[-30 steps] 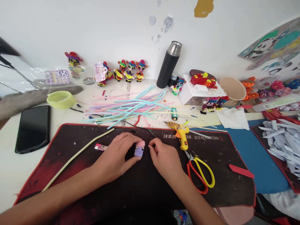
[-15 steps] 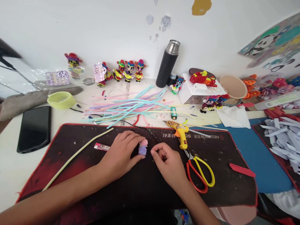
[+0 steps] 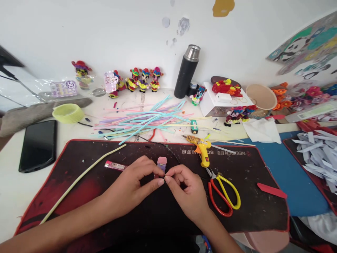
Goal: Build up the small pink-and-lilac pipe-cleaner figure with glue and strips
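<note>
A small pink and purple piece [image 3: 162,163] stands on the dark mat [image 3: 147,225], just behind my fingertips. My left hand [image 3: 140,179] is pinched close in front of it, thumb and forefinger nearly together. Opposite, my right hand [image 3: 185,186] pinches thumb to forefinger, and the tips of both hands meet. Whatever lies between the fingertips is too small to make out. The yellow glue gun [image 3: 204,153] and the scissors with red and yellow handles [image 3: 223,193] rest to the right of my right hand. A pink lighter [image 3: 115,165] lies left of my left hand.
Pastel fuzzy stems [image 3: 144,119] lie behind the mat, and a pale yellow one [image 3: 81,177] crosses its left side. A black phone [image 3: 38,146] is at left. A black flask [image 3: 186,72], small figures [image 3: 144,80] and a white box [image 3: 217,103] stand near the wall.
My left fingers have left the sides of the pink and purple piece and come forward to meet my right fingertips. My right hand has shifted slightly left and down. The piece now stands behind them.
</note>
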`<action>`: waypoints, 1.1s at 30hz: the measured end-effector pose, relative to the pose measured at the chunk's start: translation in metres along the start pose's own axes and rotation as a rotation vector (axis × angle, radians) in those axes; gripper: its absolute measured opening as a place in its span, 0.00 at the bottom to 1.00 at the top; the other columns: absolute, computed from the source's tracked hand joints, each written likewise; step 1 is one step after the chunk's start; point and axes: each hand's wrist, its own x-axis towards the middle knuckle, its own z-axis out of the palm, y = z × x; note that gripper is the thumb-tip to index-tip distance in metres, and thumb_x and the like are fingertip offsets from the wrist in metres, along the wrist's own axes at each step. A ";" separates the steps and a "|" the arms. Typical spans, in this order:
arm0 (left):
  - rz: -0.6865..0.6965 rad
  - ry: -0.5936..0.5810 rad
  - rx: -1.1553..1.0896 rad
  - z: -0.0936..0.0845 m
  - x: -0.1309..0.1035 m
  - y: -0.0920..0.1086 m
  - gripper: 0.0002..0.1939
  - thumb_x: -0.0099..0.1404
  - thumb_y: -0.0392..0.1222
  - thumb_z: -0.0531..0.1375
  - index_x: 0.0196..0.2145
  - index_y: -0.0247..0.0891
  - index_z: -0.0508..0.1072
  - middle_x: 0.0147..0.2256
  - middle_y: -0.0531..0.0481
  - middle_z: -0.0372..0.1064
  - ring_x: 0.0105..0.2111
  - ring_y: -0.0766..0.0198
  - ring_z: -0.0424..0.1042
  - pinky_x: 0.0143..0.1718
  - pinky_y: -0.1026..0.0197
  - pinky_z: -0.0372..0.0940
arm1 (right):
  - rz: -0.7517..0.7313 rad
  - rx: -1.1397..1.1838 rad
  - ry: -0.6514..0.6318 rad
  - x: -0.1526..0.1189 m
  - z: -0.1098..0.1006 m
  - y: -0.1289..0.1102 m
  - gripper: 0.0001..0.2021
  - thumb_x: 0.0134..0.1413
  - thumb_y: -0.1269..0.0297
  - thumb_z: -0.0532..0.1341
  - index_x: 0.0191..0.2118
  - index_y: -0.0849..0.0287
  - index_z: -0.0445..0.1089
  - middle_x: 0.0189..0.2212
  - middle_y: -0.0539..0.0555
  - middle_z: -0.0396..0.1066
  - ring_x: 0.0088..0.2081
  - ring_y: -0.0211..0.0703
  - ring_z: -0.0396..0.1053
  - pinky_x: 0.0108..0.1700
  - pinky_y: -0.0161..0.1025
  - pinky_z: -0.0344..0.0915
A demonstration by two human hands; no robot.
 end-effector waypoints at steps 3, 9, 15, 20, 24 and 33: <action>-0.111 -0.063 -0.127 -0.002 0.003 0.005 0.12 0.74 0.52 0.59 0.41 0.46 0.80 0.37 0.52 0.74 0.42 0.59 0.70 0.45 0.59 0.63 | -0.022 0.001 -0.008 0.000 0.001 -0.002 0.05 0.64 0.65 0.63 0.35 0.57 0.73 0.18 0.40 0.56 0.20 0.33 0.55 0.24 0.32 0.52; -0.335 -0.123 -0.406 -0.007 0.008 0.009 0.16 0.68 0.57 0.63 0.36 0.41 0.81 0.35 0.53 0.76 0.38 0.60 0.71 0.42 0.61 0.63 | -0.081 0.006 0.006 0.002 0.002 -0.006 0.04 0.62 0.67 0.64 0.35 0.57 0.75 0.18 0.40 0.56 0.20 0.33 0.56 0.26 0.32 0.55; -0.305 -0.073 -0.442 -0.007 0.011 0.006 0.19 0.67 0.58 0.64 0.29 0.39 0.77 0.28 0.54 0.70 0.32 0.64 0.67 0.36 0.64 0.63 | -0.088 0.016 -0.049 0.005 -0.004 -0.010 0.07 0.65 0.65 0.63 0.38 0.57 0.79 0.20 0.44 0.66 0.21 0.34 0.59 0.27 0.33 0.58; -0.235 -0.022 -0.337 -0.012 0.011 0.009 0.20 0.70 0.58 0.61 0.29 0.40 0.76 0.27 0.53 0.70 0.30 0.63 0.68 0.33 0.64 0.65 | 0.061 -0.033 0.096 0.005 -0.027 -0.005 0.11 0.66 0.59 0.62 0.40 0.56 0.80 0.25 0.49 0.73 0.24 0.38 0.65 0.27 0.34 0.59; -0.150 0.037 -0.235 -0.019 0.008 0.010 0.19 0.71 0.57 0.60 0.30 0.40 0.75 0.28 0.52 0.72 0.30 0.62 0.70 0.31 0.64 0.66 | 0.142 -0.156 0.309 0.008 -0.065 0.004 0.16 0.66 0.50 0.62 0.42 0.57 0.78 0.27 0.51 0.75 0.27 0.42 0.67 0.29 0.37 0.60; 0.058 0.144 -0.003 -0.023 0.000 0.000 0.13 0.74 0.48 0.59 0.33 0.43 0.77 0.31 0.54 0.75 0.31 0.64 0.73 0.34 0.65 0.67 | 0.265 -0.790 0.190 0.028 -0.112 0.015 0.20 0.67 0.43 0.59 0.44 0.55 0.76 0.27 0.51 0.74 0.30 0.48 0.71 0.32 0.39 0.56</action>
